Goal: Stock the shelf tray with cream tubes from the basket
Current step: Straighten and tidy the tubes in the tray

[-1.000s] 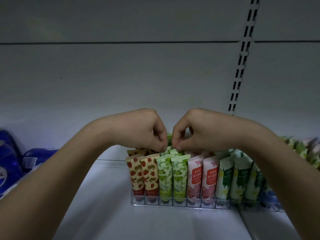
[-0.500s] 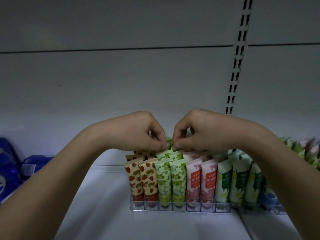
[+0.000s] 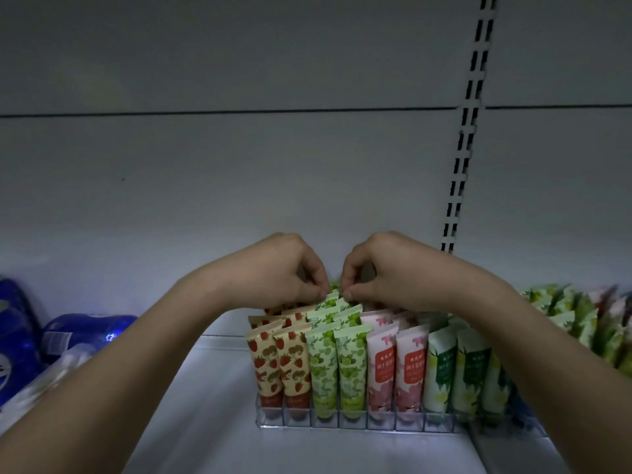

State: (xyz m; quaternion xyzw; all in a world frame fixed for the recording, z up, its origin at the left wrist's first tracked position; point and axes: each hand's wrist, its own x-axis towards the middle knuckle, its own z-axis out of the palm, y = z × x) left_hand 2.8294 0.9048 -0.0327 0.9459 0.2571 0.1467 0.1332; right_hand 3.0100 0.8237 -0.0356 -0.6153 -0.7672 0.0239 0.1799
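Clear plastic forms the shelf tray (image 3: 355,420) I am looking down on, split into narrow slots; in them cream tubes (image 3: 352,367) stand upright, caps down, in rows: strawberry print at the left, then green grape, pink, and white-and-green; my left hand (image 3: 280,271) and right hand (image 3: 386,271) sit side by side above the back rows, each with fingers curled, pinching the crimped top of a green tube (image 3: 332,299); that tube's body is hidden behind the front rows; blue packages (image 3: 78,333) at far left are dim; my right forearm covers the tray's right end.
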